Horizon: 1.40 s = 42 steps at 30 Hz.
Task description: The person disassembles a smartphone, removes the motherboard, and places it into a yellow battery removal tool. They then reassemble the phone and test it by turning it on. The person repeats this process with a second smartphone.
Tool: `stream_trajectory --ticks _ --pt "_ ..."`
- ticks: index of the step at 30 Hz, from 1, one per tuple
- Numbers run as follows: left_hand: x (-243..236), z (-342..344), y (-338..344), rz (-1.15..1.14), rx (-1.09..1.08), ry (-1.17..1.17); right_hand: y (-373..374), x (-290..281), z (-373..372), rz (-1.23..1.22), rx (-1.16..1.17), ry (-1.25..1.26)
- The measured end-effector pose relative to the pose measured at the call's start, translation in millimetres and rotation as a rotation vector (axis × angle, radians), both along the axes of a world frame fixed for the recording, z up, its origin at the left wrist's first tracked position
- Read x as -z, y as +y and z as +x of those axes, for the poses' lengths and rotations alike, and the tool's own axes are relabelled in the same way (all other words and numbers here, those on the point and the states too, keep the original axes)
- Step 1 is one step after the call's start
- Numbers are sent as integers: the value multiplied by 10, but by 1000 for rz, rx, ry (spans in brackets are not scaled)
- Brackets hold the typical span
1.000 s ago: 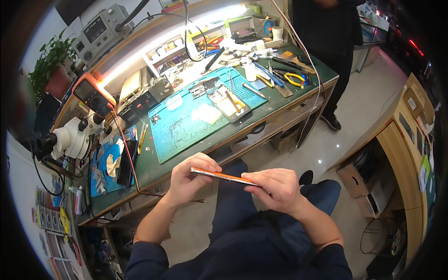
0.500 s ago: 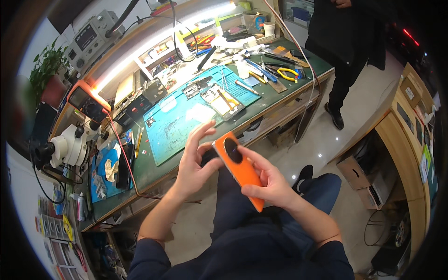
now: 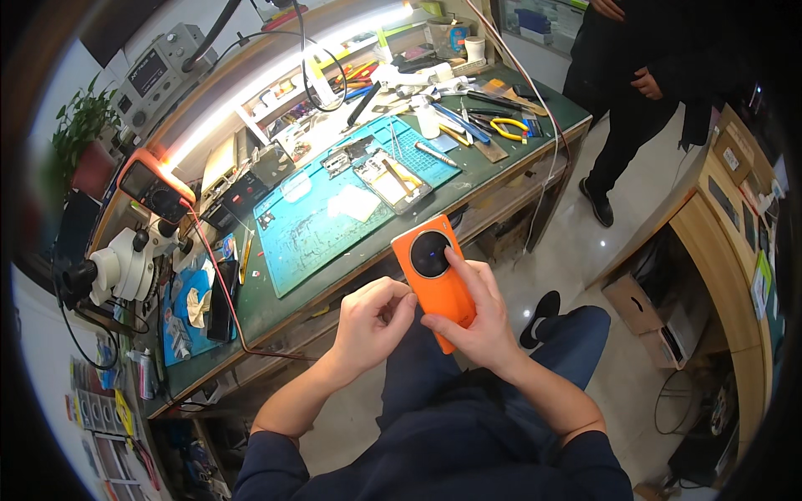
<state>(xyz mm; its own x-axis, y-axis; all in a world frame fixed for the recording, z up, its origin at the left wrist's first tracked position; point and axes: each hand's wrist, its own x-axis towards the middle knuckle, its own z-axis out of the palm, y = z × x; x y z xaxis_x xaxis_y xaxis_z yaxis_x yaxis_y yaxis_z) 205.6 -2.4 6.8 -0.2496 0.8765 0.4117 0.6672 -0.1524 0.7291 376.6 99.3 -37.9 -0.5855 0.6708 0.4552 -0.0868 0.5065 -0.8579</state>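
An orange smartphone point(image 3: 451, 296) with a large round black camera ring is gripped in my right hand point(image 3: 483, 316), its back turned up toward me. The index finger of that hand lies against the camera ring's lower right edge, and the thumb presses on the phone's lower left side. My left hand point(image 3: 374, 324) is just left of the phone, fingers curled in and thumb against the index finger; I see nothing held in it. Above my hands on the bench, a disassembled phone point(image 3: 393, 179) lies on a blue work mat point(image 3: 313, 242).
Pliers point(image 3: 510, 128), tweezers and other hand tools crowd the bench's back right. At the left are a microscope point(image 3: 125, 265), a multimeter point(image 3: 153, 189) and a dark phone point(image 3: 222, 301). A red cable point(image 3: 219, 267) runs over the near edge. Another person point(image 3: 622, 108) stands to the right.
My right hand has tilted the phone so its back faces me more fully. The left hand's spread fingers have curled closed. The other person's hand has come into view lower down.
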Motion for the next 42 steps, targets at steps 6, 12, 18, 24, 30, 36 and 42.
stream_trajectory --ticks 6,12,18,24,30,36,42 --pt "78 11 22 60 -84 -52 -53 73 -29 -69 3 32" --pt "134 -22 -3 64 -76 -161 -65 71 -23 -118 -6 73" --pt "100 -68 12 -14 -9 -116 -52 73 6 -46 39 61" --pt "40 76 45 38 -43 104 -60 64 30 -10 81 32" --pt "44 140 69 79 -44 216 -119 16 68 79 168 -88" --pt "82 82 60 81 -71 -115 -153 -23 67 64 166 -136" --pt "-45 -144 22 -37 25 -509 -4 156 168 -89 99 -11"
